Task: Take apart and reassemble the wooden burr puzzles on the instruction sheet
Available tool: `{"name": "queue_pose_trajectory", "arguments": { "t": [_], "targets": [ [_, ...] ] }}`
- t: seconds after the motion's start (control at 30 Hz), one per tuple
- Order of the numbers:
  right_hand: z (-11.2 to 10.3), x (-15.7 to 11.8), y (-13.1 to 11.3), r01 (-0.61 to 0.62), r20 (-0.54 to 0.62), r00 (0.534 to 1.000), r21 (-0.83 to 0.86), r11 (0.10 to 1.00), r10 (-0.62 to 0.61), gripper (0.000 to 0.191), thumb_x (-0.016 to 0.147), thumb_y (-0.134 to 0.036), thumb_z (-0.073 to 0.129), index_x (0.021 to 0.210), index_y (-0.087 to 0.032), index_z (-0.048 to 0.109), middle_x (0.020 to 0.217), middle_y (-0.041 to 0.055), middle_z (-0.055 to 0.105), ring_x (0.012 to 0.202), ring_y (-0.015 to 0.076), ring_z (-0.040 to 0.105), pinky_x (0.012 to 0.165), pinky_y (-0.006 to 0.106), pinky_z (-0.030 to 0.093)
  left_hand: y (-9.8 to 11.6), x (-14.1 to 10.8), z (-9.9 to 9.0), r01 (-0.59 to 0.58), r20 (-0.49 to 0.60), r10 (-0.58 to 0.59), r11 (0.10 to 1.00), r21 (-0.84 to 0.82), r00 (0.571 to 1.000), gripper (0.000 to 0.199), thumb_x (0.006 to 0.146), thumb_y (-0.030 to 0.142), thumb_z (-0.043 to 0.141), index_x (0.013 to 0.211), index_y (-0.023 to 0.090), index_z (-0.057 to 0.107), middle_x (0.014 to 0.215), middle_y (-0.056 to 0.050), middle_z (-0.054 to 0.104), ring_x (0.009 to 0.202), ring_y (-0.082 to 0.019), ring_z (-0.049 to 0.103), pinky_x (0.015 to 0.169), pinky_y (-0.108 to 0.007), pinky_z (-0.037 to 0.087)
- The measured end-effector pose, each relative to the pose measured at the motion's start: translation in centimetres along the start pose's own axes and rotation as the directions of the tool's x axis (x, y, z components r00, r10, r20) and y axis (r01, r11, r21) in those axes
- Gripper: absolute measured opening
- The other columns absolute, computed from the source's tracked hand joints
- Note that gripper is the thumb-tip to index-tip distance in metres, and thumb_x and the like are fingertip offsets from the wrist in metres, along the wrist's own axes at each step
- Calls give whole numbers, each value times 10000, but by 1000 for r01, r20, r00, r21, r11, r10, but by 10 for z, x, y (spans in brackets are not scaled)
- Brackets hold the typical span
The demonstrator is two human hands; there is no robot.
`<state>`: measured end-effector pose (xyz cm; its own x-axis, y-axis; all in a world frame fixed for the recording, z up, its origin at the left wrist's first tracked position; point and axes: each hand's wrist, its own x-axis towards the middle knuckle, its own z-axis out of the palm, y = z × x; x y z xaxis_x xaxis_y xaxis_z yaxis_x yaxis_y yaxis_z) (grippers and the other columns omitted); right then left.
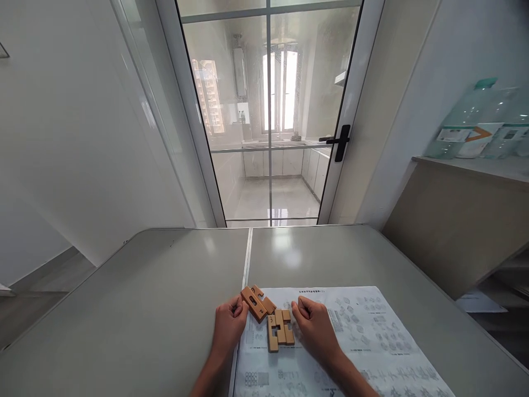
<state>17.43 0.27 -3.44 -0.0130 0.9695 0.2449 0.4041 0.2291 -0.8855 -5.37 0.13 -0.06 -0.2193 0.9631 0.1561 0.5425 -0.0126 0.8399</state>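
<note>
Several notched wooden puzzle pieces lie in two small groups on a printed sheet. In the left group, a slotted wooden piece (254, 304) marked 2 lies slantwise against another notched piece (268, 305). The right group is a row of notched wooden pieces (280, 331), side by side, one bearing a number. My left hand (230, 325) is closed, its knuckles right by the left end of the slotted piece; whether they touch is unclear. My right hand (317, 326) is curled into a fist on the sheet, just right of the row. Nothing shows in either hand.
The printed instruction sheet (372, 325), covered in small diagrams, spreads over the near right of the grey table (165, 309). A pale seam (248, 256) runs along the tabletop. Beyond is a glass door (268, 182); plastic bottles (475, 124) stand on a shelf at right.
</note>
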Motion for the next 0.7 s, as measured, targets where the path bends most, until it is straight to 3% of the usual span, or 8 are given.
{"name": "queue_pose_trajectory", "arguments": {
  "t": [0.3, 0.43, 0.5, 0.57, 0.6, 0.7],
  "targets": [
    [1, 0, 2, 1, 11, 1000, 12, 1000, -1, 451, 987, -350, 473, 672, -235, 170, 593, -77, 216, 573, 116, 194, 557, 283, 224, -5, -2, 3, -50, -10, 51, 996, 78, 999, 419, 839, 448, 501, 602, 223, 239, 572, 60, 251, 550, -99, 268, 560, -232, 261],
    [1, -1, 2, 12, 9, 1000, 2, 1000, -12, 451, 987, -348, 476, 671, -235, 174, 590, -76, 216, 568, 115, 193, 550, 285, 218, -5, -4, 3, -117, -46, 122, 987, 108, 991, 378, 906, 444, 522, 644, 223, 363, 604, 51, 378, 571, -129, 402, 585, -238, 359],
    [1, -1, 3, 14, 4, 1000, -7, 1000, -14, 451, 986, -346, 474, 666, -235, 176, 586, -76, 220, 566, 115, 198, 549, 284, 219, -2, -5, 3, -203, -69, 215, 968, 147, 974, 288, 922, 402, 546, 713, 218, 473, 725, 10, 538, 714, -174, 540, 693, -273, 458],
    [2, 0, 4, 13, 1, 1000, -17, 1000, -13, 451, 986, -347, 471, 660, -235, 179, 581, -75, 222, 561, 114, 207, 549, 283, 222, 1, -7, 2, -290, -60, 307, 937, 194, 950, 142, 915, 347, 588, 851, 221, 588, 971, -45, 646, 961, -230, 606, 874, -355, 509],
    [2, 0, 4, 14, 2, 1000, -21, 1000, -14, 451, 985, -348, 471, 658, -235, 181, 579, -75, 227, 558, 114, 215, 548, 282, 225, 2, -7, 2, -321, -42, 338, 922, 216, 940, 103, 907, 327, 611, 940, 231, 630, 1107, -66, 652, 1080, -256, 597, 955, -404, 504],
    [2, 0, 5, 14, 6, 1000, -27, 1000, -14, 451, 985, -355, 470, 653, -236, 188, 573, -74, 241, 550, 112, 235, 546, 280, 234, 2, -9, 3, -374, 45, 377, 885, 277, 925, 295, 885, 296, 670, 1180, 291, 669, 1412, -87, 555, 1312, -315, 508, 1091, -526, 447]
  ]
}}
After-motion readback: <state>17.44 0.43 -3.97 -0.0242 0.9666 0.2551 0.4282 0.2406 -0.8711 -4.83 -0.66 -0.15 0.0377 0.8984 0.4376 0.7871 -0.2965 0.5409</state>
